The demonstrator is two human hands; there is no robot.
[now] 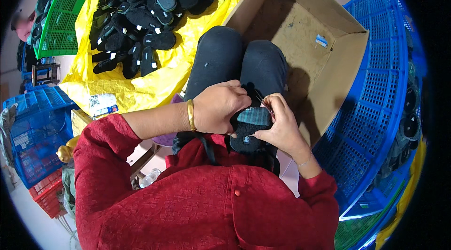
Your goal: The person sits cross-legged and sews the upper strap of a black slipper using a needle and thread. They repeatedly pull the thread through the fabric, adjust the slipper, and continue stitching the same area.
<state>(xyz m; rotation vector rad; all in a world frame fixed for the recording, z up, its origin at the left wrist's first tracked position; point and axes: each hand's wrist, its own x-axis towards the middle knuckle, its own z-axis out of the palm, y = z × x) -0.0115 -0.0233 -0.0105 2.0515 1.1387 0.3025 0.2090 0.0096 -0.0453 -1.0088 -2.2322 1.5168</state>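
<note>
On my lap lies a black fuzzy slipper (pixel 245 143) with a dark green plaid strap and a small label on its insole. My left hand (pixel 218 107), with a gold bangle at the wrist, is closed at the left side of the strap. From the right, my right hand (pixel 283 125) grips the slipper's edge, its thumb across the black lining. Something thin and dark shows by the right fingertips at the strap's far edge; its kind is too small to tell. The left fingertips are partly hidden.
A heap of black slippers (pixel 150 10) fills a yellow sack (pixel 127 92) ahead on the left. An open cardboard box (pixel 300 29) stands ahead on the right, a blue-and-white scrap inside. Blue crates (pixel 376 85) rise at the right; green (pixel 61 13) and blue baskets (pixel 37 118) stand left.
</note>
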